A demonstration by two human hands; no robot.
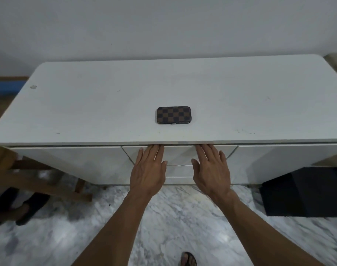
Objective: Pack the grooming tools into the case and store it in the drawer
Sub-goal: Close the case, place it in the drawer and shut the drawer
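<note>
The case [173, 115] lies closed and flat on the white counter [87, 104], near the front edge and roughly centred above the drawer [178, 153] you are reaching for. No loose grooming tools show anywhere on top, so by the look of it the packing is done and what is left is opening the drawer and putting the case in.

Your left hand [147, 170] and right hand [212, 169] are both spread flat against the drawer front, fingers [154, 150] straight and holding nothing, with the tips tucked up under the counter's overhang. Whether they have hooked the top lip of the drawer you cannot tell from here (the overhang hides the tips).

The risks, as I judge them:

- The front is glossy and shows no handle. If your fingertips only press on the face and do not catch the lip, they may slide off and the drawer will stay put.
- Pull unevenly with the two hands and the drawer could skew and bind in its opening.
- A hard tug that frees it suddenly could jolt the counter; the case sits close to the front edge, so it might shift toward the drop to the marble floor [173, 217].
- Your sandalled foot [188, 259] is directly below.
</note>
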